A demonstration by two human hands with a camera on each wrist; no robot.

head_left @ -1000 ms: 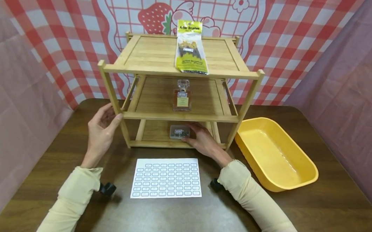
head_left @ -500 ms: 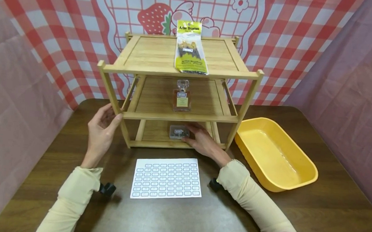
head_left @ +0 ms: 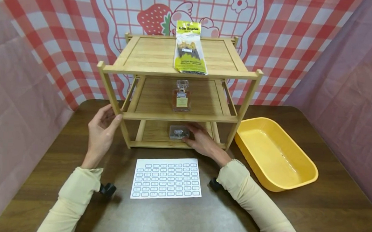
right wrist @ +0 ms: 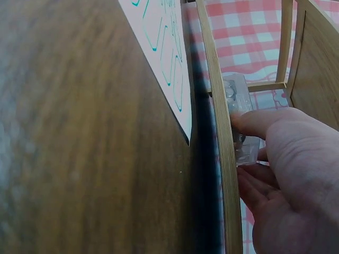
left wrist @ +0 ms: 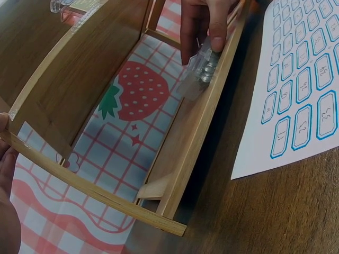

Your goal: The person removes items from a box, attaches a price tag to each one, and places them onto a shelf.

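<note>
On the bottom tier of a three-tier wooden rack (head_left: 139,52) lies a small clear plastic box (head_left: 176,132) with a label on its lid. Shiny silver bits (left wrist: 209,70) show through its side in the left wrist view. My right hand (head_left: 203,140) grips the box at its right end, thumb on the near side. My left hand (head_left: 100,134) pinches the rack's front left post (head_left: 111,91) between thumb and fingers; some of those fingers are hidden behind the post. A labelled perfume bottle (head_left: 182,100) stands upright on the middle tier. A pack of artist brushes (head_left: 190,60) lies on the top tier.
A white sheet of numbered labels (head_left: 167,178) lies on the brown table (head_left: 155,219) in front of the rack. To the right stands a yellow plastic basin (head_left: 275,152). Checked cloth (head_left: 278,40) hangs behind the rack.
</note>
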